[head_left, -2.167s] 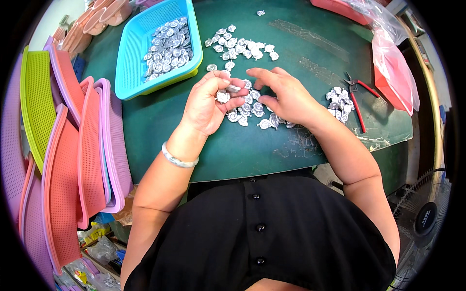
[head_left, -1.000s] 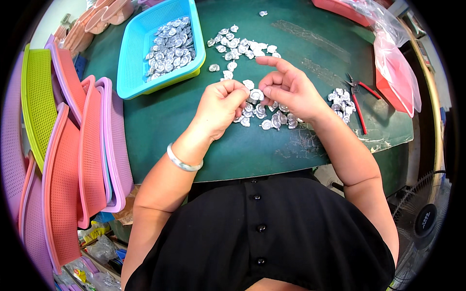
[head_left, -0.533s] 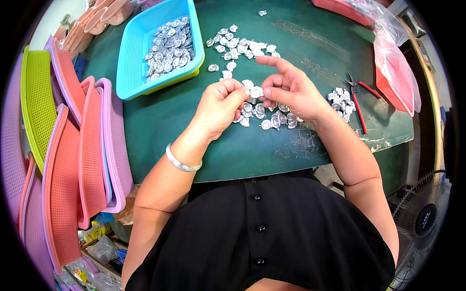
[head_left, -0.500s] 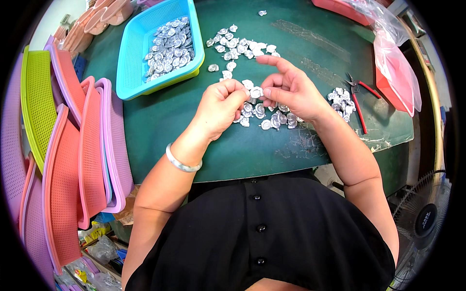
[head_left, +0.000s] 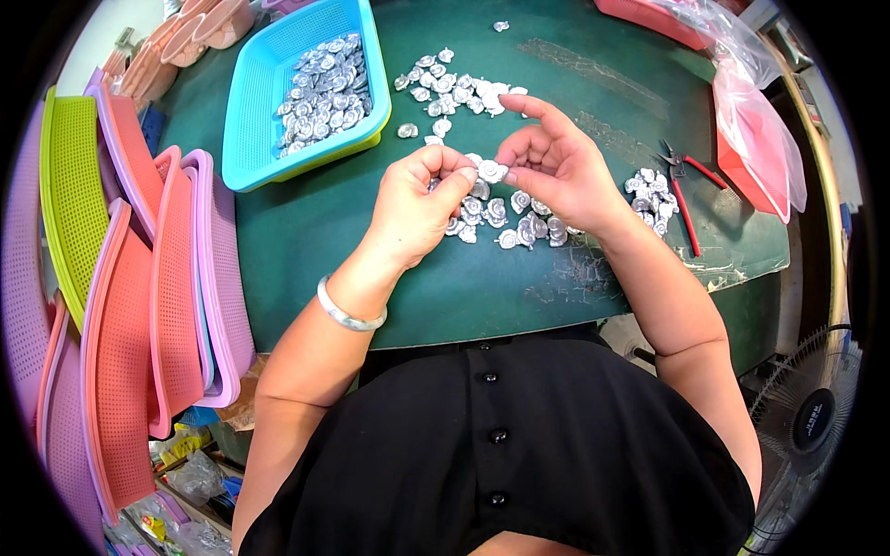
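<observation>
Above the green tabletop, my left hand (head_left: 414, 206) is closed, with thumb and forefinger pinching the left edge of a small silver rose-shaped piece (head_left: 491, 171). From the other side, the thumb and a bent finger of my right hand (head_left: 567, 176) grip the piece's right edge, while its forefinger stretches out free. Beneath and beside both hands lies a loose pile of similar silver pieces (head_left: 530, 228), partly hidden by them. Farther off, a second scatter of these pieces (head_left: 461, 90) spreads over the table.
A blue plastic basket (head_left: 243, 139) at the far left holds many silver pieces. Right of my right hand are a small heap of pieces (head_left: 652, 196) and red-handled pliers (head_left: 684, 208). Coloured baskets (head_left: 125, 361) stack along the left; a pink bin (head_left: 753, 157) and a fan (head_left: 808, 417) stand right.
My right hand has shifted slightly up, its forefinger reaching farther out. The held piece has turned, and its swirled face shows more fully between my fingertips.
</observation>
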A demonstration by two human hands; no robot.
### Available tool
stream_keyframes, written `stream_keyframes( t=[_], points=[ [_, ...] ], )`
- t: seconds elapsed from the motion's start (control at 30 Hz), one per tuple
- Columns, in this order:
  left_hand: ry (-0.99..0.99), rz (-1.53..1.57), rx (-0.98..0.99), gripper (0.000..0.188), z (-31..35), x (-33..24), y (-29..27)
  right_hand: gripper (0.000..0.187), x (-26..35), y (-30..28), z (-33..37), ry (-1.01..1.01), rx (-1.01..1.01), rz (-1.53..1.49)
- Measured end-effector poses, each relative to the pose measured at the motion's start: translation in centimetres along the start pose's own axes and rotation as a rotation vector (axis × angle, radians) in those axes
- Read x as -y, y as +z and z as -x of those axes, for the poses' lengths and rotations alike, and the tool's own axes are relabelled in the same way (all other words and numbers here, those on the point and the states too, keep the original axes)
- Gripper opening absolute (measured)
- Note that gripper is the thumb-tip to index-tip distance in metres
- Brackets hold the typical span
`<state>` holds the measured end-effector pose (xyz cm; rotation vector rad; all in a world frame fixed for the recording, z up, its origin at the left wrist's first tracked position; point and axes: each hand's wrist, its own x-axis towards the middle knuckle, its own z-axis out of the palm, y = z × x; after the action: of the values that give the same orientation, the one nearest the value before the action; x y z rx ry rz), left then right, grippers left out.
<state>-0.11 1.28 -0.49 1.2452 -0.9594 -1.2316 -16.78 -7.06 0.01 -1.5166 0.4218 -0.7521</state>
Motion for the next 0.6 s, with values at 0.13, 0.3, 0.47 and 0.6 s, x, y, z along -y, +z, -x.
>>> stream_keyframes(
  t=[0.13,0.3,0.47,0.6],
  points=[
    [0.002,0.005,0.001,0.006,0.0,-0.1,0.1,0.061,-0.1,0.0,0.0,0.006,0.017,-0.001],
    [-0.052,0.044,-0.007,0.006,0.0,-0.2,-0.1,0.057,-0.9,-0.3,-0.1,-0.052,0.007,0.091],
    [-0.13,0.439,-0.095,0.005,-0.7,-0.6,-1.0,0.056,-1.1,-0.3,-0.6,-0.201,0.041,0.671],
    [-0.182,0.595,-0.086,0.007,-0.9,-0.7,-1.7,0.056,-1.7,0.5,-1.1,-0.265,0.109,0.962]
  ],
)
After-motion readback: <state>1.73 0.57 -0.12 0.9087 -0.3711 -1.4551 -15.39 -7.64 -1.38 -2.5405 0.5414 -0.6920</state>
